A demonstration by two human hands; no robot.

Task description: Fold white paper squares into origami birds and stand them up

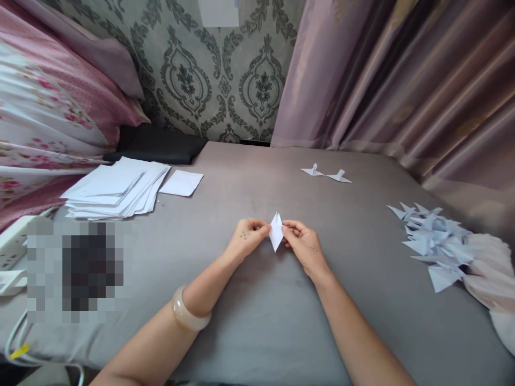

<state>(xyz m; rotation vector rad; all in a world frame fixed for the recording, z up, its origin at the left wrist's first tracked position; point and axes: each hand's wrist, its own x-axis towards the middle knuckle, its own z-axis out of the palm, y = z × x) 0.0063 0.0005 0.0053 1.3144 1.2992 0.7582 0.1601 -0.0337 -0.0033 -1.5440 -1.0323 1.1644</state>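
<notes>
A small folded white paper diamond [276, 234] is held upright over the grey cloth surface [241, 300]. A narrow slit shows at its top point, and its lower end comes to a single tip. My left hand [250, 236] pinches its left corner between thumb and fingers. On the opposite corner, my right hand [304, 244] grips with the thumb in front and fingers curled behind. A pale bangle [189, 313] circles my left wrist. Two folded paper birds [313, 170] lie farther back, beyond my right hand.
A stack of white paper sheets [116, 187] lies at the left, with a separate square sheet [182, 183] beside it. Several folded paper birds [436, 236] are heaped at the right near a pale cloth [493, 268]. A power strip [16, 241] and cables sit at the left edge.
</notes>
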